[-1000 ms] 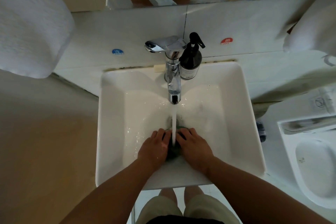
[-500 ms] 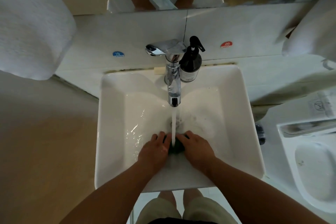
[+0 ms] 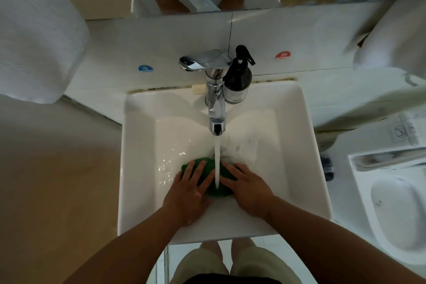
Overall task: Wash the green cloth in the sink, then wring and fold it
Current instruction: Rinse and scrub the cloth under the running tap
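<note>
- White tiled bathroom wall behind a square white sink [image 3: 138,168], seen from above; a blue "COLD" sticker [image 3: 145,68] and a red "HOT" sticker [image 3: 282,55] sit on the tiles either side of the tap.
- Chrome faucet [image 3: 215,108] stands at the back rim, its lever pointing left, and a stream of water [image 3: 217,163] runs from the spout.
- Dark pump bottle [image 3: 238,80] stands upright just beside the faucet, on its right.
- Green cloth [image 3: 223,191] lies bunched on the basin floor, near the front, directly under the stream; the water around it is rippled and splashing.
- Left hand [image 3: 189,193] rests flat on the cloth's left part, fingers straight and spread, not curled round it.
- Right hand [image 3: 250,189] lies palm down on the cloth's right part, fingers extended toward the stream, likewise not gripping.
- White towels [image 3: 34,37] hang at the upper left and along the top edge.
- White toilet [image 3: 396,210] shows at the right edge.
</note>
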{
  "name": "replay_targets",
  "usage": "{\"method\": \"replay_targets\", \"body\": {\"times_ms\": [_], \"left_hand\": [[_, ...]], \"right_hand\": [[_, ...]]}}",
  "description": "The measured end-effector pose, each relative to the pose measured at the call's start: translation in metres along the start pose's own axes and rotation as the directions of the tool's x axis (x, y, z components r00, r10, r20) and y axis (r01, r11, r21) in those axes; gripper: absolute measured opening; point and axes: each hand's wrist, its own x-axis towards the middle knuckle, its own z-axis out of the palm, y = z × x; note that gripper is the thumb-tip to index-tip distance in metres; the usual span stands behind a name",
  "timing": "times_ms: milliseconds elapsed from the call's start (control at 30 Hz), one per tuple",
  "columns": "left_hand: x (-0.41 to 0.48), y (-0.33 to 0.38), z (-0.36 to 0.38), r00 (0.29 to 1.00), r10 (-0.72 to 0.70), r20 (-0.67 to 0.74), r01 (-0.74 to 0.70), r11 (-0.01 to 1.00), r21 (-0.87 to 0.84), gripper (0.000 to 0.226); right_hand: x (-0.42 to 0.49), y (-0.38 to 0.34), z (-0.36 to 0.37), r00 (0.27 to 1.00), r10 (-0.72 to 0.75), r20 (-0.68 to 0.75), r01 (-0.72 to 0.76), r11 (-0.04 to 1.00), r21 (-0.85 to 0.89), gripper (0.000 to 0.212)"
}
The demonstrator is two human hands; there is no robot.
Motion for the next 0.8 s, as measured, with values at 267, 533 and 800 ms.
{"method": "replay_targets", "body": {"times_ms": [267,533,800], "left_hand": [[-0.008,-0.013,-0.007,0.992,-0.083,-0.100,0.070,0.989,-0.127,0.072],[-0.010,-0.019,-0.007,0.990,-0.137,-0.030,0.132,0.982,-0.133,0.076],[-0.015,-0.027,-0.006,0.988,-0.040,-0.151,0.034,0.998,-0.047,0.064]], "right_hand": [[0.011,-0.009,0.000,0.987,-0.035,-0.159,0.054,0.992,0.117,0.037],[0.031,-0.025,-0.001,0.997,0.055,-0.055,-0.052,0.997,0.061,0.027],[-0.003,-0.008,0.000,0.985,0.026,-0.172,-0.018,0.999,0.049,0.051]]}}
